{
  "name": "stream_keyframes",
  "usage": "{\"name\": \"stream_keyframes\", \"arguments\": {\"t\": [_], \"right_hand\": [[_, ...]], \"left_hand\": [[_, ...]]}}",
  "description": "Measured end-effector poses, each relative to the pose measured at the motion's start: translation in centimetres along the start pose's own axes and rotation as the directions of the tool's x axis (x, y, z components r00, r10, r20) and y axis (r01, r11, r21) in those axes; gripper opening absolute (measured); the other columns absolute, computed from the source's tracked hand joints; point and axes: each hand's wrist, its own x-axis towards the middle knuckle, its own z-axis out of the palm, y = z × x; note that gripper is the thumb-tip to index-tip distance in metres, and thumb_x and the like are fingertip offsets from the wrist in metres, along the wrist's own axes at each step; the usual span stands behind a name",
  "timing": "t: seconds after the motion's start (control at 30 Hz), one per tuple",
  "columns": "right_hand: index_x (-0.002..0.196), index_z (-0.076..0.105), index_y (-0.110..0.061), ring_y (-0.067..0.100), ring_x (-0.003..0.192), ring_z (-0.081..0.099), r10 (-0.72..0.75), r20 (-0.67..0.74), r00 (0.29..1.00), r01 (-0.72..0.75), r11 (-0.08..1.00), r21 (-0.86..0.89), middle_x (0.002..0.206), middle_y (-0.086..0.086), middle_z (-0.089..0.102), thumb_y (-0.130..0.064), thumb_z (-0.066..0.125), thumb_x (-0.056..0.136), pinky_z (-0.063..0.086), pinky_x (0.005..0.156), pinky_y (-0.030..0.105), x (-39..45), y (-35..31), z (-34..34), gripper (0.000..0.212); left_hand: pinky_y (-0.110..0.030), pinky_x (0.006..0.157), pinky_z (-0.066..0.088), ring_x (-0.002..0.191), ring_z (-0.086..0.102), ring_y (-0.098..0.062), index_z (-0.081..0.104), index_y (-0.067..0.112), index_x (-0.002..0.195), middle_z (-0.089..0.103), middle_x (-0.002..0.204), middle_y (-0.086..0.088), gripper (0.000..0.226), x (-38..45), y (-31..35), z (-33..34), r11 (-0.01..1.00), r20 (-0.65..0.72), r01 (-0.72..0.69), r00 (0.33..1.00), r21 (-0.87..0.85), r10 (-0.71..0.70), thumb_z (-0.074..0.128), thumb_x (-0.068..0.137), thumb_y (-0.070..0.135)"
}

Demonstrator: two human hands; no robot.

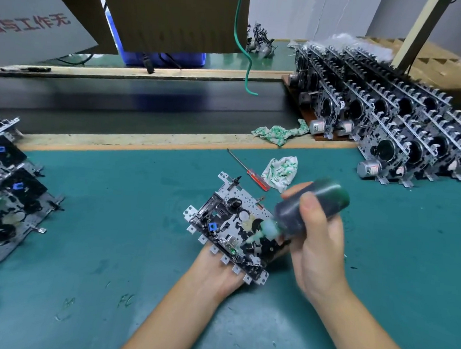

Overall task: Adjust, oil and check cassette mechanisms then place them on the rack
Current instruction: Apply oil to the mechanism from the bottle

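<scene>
Hands are close together over the green table [113, 221]. The left hand [218, 273] is under a cassette part [230, 228], palm up, and holds it from below; its fingers are hidden, so how they bend cannot be told. The part is tilted a bit, with its metal tabs toward the person. The right hand [316, 249] is wrapped around a dark bottle [309, 209], thumb on top. The bottle leans down to the left, and its pale tip [258, 236] touches the middle of the part.

Just past the hands lies a screwdriver [249, 172] with a red handle. A white and green rag [280, 173] sits beside it. Another rag [280, 131] lies farther off on the wooden edge.

Far to the right of the hands, many more parts stand in rows [405, 123], side by side. To the left of the hands, a pile of parts [6, 195] lies flat on the table.

Behind it all hangs a green wire [246, 56], with a blue box [163, 58] near it
</scene>
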Motion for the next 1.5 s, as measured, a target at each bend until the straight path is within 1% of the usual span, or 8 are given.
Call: {"name": "stream_keyframes", "arguments": {"t": [0.17, 0.27, 0.43, 0.63, 0.8, 0.97, 1.3, 1.5], "right_hand": [[0.088, 0.05, -0.017, 0.017, 0.075, 0.064, -0.04, -0.198, 0.979, 0.042, 0.999, 0.003, 0.083, 0.004, 0.065, -0.032, 0.081, 0.064, 0.055, 0.069, 0.029, 2.2, -1.6, -2.5, 0.042], [0.087, 0.043, -0.023, 0.009, 0.073, 0.062, -0.121, -0.265, 0.957, 0.053, 0.967, -0.251, 0.081, 0.002, 0.063, -0.022, 0.077, 0.063, 0.049, 0.07, 0.02, 3.3, -1.6, -4.1, 0.042], [0.092, 0.048, -0.03, -0.005, 0.09, 0.063, -0.199, -0.25, 0.948, 0.029, 0.834, -0.552, 0.09, -0.014, 0.066, 0.0, 0.077, 0.073, 0.044, 0.083, 0.012, 4.6, -0.2, -6.7, 0.046], [0.094, 0.041, -0.028, 0.012, 0.095, 0.061, -0.029, -0.299, 0.954, -0.129, 0.859, -0.495, 0.117, 0.014, 0.06, -0.001, 0.071, 0.08, 0.046, 0.088, 0.028, 4.9, 1.2, -7.0, 0.042], [0.106, 0.041, -0.027, 0.018, 0.088, 0.051, -0.566, 0.001, 0.825, 0.327, 0.475, -0.817, 0.098, -0.001, 0.05, -0.036, 0.069, 0.078, 0.039, 0.081, 0.02, 2.4, -1.5, -4.2, 0.04], [0.147, 0.02, -0.029, 0.001, 0.136, 0.019, 0.37, 0.525, 0.766, 0.546, 0.054, -0.836, 0.145, -0.015, 0.029, -0.074, 0.067, 0.058, 0.013, 0.115, 0.023, 2.0, -2.1, -2.7, 0.11], [0.13, 0.035, -0.025, 0.016, 0.105, 0.053, 0.546, 0.457, 0.702, 0.6, -0.107, -0.793, 0.118, -0.009, 0.049, -0.062, 0.077, 0.053, 0.042, 0.084, 0.029, 3.0, -1.5, -2.7, 0.095], [0.12, 0.052, -0.021, 0.0, 0.11, 0.056, 0.663, 0.554, 0.503, -0.193, 0.711, -0.676, 0.12, -0.017, 0.061, -0.046, 0.085, 0.049, 0.043, 0.099, 0.023, 0.6, -2.4, -1.8, 0.082]], "left_hand": [[-0.031, 0.06, 0.049, 0.052, 0.065, -0.013, 0.058, 0.022, 0.047, 0.05, 0.043, 0.003, 0.032, -0.7, 1.3, -0.7, 0.997, 0.194, -0.036, 0.981, 0.063, 0.023, 0.073, 0.074, 0.017], [-0.031, 0.061, 0.053, 0.061, 0.065, -0.016, 0.074, 0.02, 0.071, 0.064, 0.076, -0.007, 0.029, -0.7, 1.9, 0.2, 0.922, 0.037, -0.175, 0.984, 0.344, 0.173, 0.052, 0.091, 0.018], [-0.014, 0.065, 0.035, 0.065, 0.046, 0.003, 0.061, 0.024, 0.083, 0.056, 0.078, 0.01, 0.021, 0.2, 2.7, 1.3, 0.124, 0.048, -0.184, 0.721, 0.975, 0.691, 0.05, 0.096, 0.011], [-0.023, 0.075, 0.038, 0.091, 0.055, -0.01, 0.062, 0.033, 0.084, 0.066, 0.087, 0.013, 0.01, -0.1, 2.6, 0.7, -0.14, 0.13, -0.055, 0.775, 0.989, 0.619, 0.071, 0.082, 0.029], [-0.026, 0.076, 0.042, 0.094, 0.054, -0.009, 0.057, 0.037, 0.095, 0.061, 0.09, 0.021, 0.027, -1.1, 3.8, -0.4, -0.237, 0.142, -0.015, 0.836, 0.971, 0.529, 0.071, 0.075, 0.048], [-0.031, 0.089, 0.047, 0.1, 0.059, -0.011, 0.064, 0.03, 0.106, 0.067, 0.099, 0.016, 0.029, -1.7, 5.1, -2.3, -0.297, 0.179, -0.062, 0.906, 0.953, 0.384, 0.068, 0.081, 0.044], [-0.008, 0.084, 0.037, 0.099, 0.054, 0.006, 0.063, 0.061, 0.087, 0.06, 0.098, 0.04, 0.019, -2.1, 5.7, -2.2, -0.112, 0.195, -0.167, 0.925, 0.979, 0.326, 0.073, 0.073, 0.054], [-0.042, 0.1, 0.044, 0.115, 0.059, -0.029, 0.068, 0.007, 0.115, 0.064, 0.123, -0.014, 0.098, -2.4, 6.2, -1.6, 0.794, 0.091, 0.05, 0.987, 0.606, -0.131, 0.048, 0.059, 0.085]]}}
